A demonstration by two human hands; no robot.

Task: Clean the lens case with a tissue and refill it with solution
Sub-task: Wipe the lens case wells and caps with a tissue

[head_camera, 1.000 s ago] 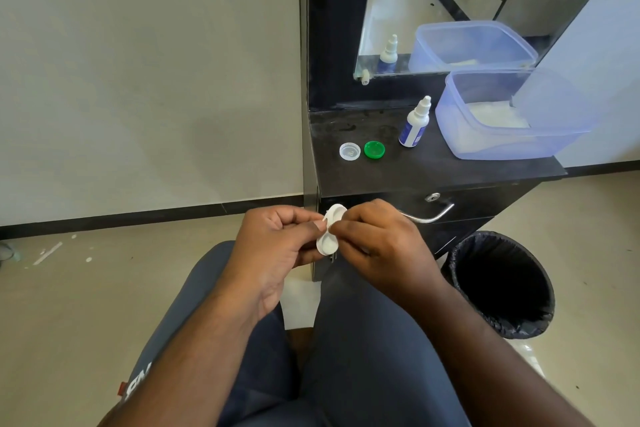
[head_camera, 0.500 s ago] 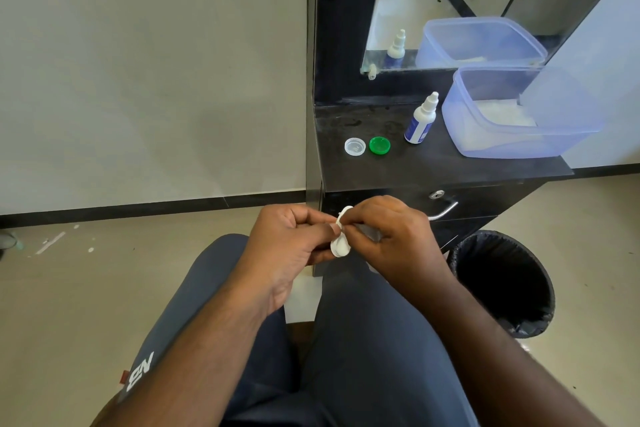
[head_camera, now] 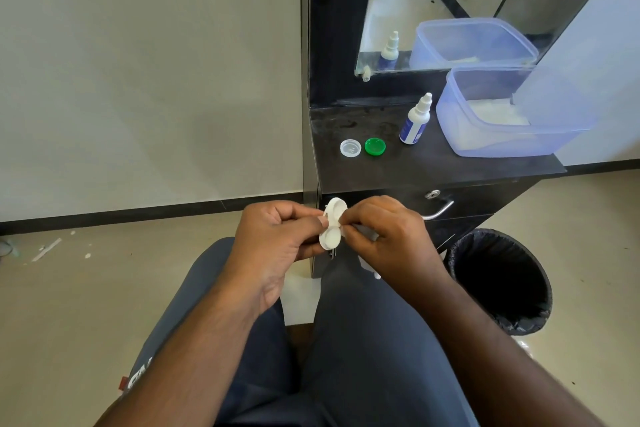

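**A:** From your head camera: where's the lens case (head_camera: 333,228)?

**B:** Over your lap, between your two hands, low centre of the view. Your left hand (head_camera: 277,246) has its grip closed on the case, thumb and fingers curled around the left edge. The case's long axis runs roughly 12 to 6, the upper well tipped slightly toward 1 o'clock.

**A:** And your other hand?

**B:** Your right hand (head_camera: 388,239) sits at 3 o'clock of the case, touching it, fingers pinched around a bit of tissue (head_camera: 369,232) pressed near the middle. That grip is closed on the tissue; how much paper is in it you can't tell, as the fingers hide most of it.

**A:** So the wiping side?

**B:** The right hand, I'd judge. The wells lie just at 9 o'clock of its fingertips, so the next wipe goes along the 12-to-6 line.

**A:** Refill gear?

**B:** Up at 12 to 1 o'clock on the tabletop (head_camera: 433,170): the solution bottle (head_camera: 414,121) upright, the green cap (head_camera: 375,146) and clear cap (head_camera: 350,148) side by side. All well apart from your hands; refilling isn't begun, it seems.
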